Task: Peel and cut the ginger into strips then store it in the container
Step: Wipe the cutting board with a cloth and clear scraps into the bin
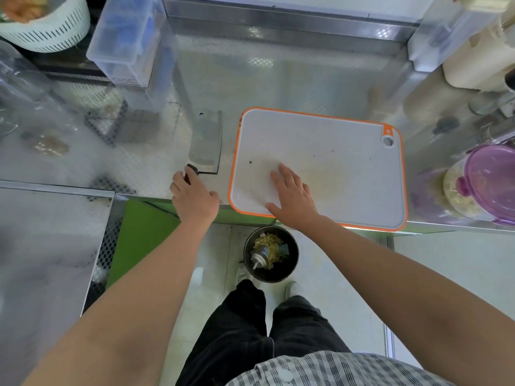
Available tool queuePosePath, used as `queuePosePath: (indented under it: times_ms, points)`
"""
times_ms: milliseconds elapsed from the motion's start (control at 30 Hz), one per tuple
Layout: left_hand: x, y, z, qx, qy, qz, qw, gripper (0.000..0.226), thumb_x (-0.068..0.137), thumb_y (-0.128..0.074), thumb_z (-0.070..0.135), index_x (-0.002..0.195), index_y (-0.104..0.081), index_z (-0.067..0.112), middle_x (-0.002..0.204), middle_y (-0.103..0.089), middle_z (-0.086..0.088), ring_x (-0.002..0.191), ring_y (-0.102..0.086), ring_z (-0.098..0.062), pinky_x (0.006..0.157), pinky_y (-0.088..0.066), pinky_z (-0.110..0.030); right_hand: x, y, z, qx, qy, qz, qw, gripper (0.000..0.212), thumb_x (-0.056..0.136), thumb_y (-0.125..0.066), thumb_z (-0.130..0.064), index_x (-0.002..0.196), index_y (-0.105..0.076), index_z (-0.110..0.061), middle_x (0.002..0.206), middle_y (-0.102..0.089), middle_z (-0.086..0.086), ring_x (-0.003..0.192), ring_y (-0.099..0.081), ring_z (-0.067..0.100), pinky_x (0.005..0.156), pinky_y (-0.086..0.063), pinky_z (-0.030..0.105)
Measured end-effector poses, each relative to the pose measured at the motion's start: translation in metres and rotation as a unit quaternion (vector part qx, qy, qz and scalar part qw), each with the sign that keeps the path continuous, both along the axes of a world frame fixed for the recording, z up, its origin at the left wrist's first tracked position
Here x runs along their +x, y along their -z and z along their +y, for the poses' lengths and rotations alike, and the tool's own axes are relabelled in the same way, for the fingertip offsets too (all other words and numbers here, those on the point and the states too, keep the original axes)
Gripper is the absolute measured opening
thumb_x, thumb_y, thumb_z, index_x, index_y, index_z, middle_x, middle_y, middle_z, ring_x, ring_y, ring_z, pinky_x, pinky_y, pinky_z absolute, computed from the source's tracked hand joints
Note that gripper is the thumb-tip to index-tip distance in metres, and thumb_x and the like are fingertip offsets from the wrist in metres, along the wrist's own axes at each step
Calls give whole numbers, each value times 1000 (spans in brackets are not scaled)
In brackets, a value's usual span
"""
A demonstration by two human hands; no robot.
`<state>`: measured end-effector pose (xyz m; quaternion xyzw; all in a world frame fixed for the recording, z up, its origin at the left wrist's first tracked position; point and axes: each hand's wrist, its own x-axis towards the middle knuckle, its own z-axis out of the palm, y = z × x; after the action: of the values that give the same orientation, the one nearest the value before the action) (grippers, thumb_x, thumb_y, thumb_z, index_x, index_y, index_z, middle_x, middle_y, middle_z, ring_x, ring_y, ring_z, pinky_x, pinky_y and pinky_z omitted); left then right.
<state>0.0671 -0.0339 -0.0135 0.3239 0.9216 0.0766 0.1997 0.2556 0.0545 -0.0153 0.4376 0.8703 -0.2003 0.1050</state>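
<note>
Two hands are at the shiny metal counter [278, 79]. The left hand [193, 196] has its fingers curled round the black handle of the wide steel chopping knife [207, 140], which lies flat just beside the white cutting board with the orange edge [334, 151]. The right hand [292, 195] lies flat on that board with fingers straight and close together, and the pale yellow ginger strips [457, 190] sit in the round clear container with the purple lid [486, 179] at the far right.
</note>
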Motion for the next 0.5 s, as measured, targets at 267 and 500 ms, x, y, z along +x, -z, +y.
queuePosePath:
  times_ms: [267,500]
  points:
    - [46,0,-30,13,72,64,995,37,90,-52,21,127,-52,16,135,-42,-11,124,-36,-32,96,-36,-43,25,-4,-6,-14,-43,23,999,61,93,-49,-22,148,-23,-15,159,-7,5,145,-9,24,113,-21,40]
    - [76,-10,-50,18,24,-41,999,47,92,-51,21,138,-46,11,132,-55,-15,125,-47,-32,101,-42,-40,27,-15,15,-76,-70,-4,995,47,92,-51,-21,138,-45,-14,151,-29,10,137,-30,27,109,-32,36]
